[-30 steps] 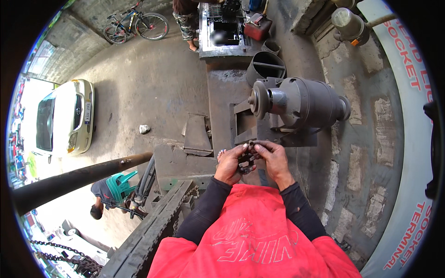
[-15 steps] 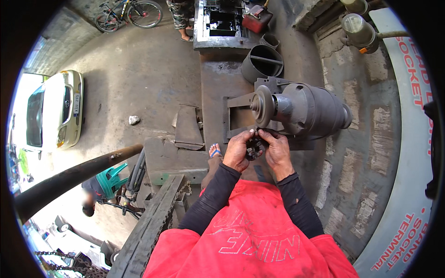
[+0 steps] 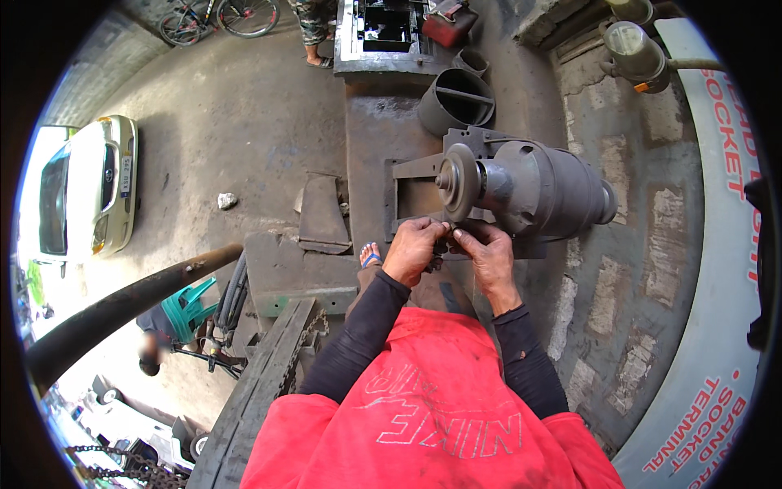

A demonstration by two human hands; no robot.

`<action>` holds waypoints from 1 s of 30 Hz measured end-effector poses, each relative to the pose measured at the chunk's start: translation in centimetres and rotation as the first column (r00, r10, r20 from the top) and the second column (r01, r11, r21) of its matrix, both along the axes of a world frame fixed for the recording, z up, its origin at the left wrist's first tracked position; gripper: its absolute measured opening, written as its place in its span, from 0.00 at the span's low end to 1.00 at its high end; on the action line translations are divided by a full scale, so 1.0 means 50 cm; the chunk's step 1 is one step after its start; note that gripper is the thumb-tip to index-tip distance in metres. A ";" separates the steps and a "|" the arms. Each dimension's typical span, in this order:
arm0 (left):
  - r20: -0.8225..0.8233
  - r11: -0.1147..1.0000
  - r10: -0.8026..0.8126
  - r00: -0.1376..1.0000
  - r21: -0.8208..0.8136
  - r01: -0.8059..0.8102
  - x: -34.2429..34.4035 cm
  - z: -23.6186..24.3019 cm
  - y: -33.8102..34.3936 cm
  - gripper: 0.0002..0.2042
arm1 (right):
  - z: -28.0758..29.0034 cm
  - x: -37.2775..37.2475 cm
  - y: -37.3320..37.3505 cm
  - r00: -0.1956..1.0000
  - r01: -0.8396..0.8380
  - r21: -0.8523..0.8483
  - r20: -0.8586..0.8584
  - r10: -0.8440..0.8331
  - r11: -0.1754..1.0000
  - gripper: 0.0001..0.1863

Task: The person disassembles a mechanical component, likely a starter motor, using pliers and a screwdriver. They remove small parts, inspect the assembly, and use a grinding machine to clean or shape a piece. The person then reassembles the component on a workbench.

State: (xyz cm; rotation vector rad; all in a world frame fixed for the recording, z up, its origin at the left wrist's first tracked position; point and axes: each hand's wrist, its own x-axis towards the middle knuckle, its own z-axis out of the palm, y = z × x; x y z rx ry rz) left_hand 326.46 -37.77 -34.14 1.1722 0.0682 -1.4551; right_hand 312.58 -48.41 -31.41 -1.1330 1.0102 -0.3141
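My left hand (image 3: 412, 249) and my right hand (image 3: 490, 259) meet just below the round wheel (image 3: 461, 182) of a grey motor-driven grinder (image 3: 554, 189). Fingers of both hands pinch a small dark metal part (image 3: 438, 254) between them. Most of this part is hidden by the fingers, so its exact kind cannot be made out. The fingertips are close to the lower edge of the wheel; whether the part touches it cannot be seen.
Behind the grinder stands a dark metal drum (image 3: 456, 104) with a crossbar. A red container (image 3: 450, 24) sits by a metal-framed bench (image 3: 387, 61). A long pipe (image 3: 138, 306) and a heavy beam (image 3: 252, 391) lie left. A person (image 3: 314, 28) stands far back; a car (image 3: 102, 187) is parked left.
Both hands have moved slightly closer to the wheel, with the left hand turned further over the dark part. Less of that part shows. The whole view has shifted a little.
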 end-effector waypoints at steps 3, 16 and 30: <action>0.040 0.993 -0.111 0.993 -0.036 0.112 0.020 -0.006 0.007 0.12 | -0.002 0.004 -0.007 0.999 -0.033 0.016 0.003 0.033 0.999 0.11; -0.157 0.992 0.115 0.981 -0.027 -0.120 -0.013 -0.012 0.000 0.11 | -0.041 0.018 0.025 0.941 0.236 0.239 0.185 -0.282 0.942 0.08; -0.126 0.986 0.168 0.978 -0.002 -0.169 -0.021 0.015 -0.005 0.12 | -0.069 -0.008 0.022 0.879 0.329 0.486 0.156 -0.450 0.810 0.08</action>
